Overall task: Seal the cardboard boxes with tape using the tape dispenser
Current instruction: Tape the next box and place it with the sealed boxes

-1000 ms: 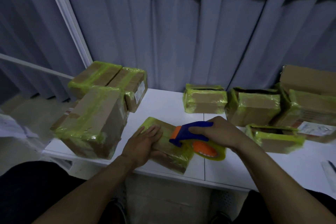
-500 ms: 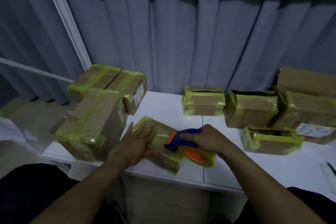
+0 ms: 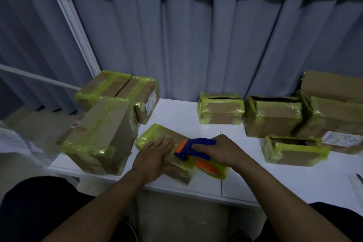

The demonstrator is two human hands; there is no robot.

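— Where are our hands?
— Our right hand (image 3: pixel 224 151) grips the blue-and-orange tape dispenser (image 3: pixel 193 148), front end against the small box (image 3: pixel 155 133). Our left hand (image 3: pixel 153 158) lies flat on that box, fingers straight.
— And the box?
— At the counter's (image 3: pixel 176 112) front edge, with taped boxes (image 3: pixel 102 135) just beside it on our left.

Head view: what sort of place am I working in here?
Probably a small parcel-packing station: many cardboard boxes wrapped in yellow-green tape on a white table, one bearing a printed label, a tape dispenser gripped by the right hand, a grey curtain behind.
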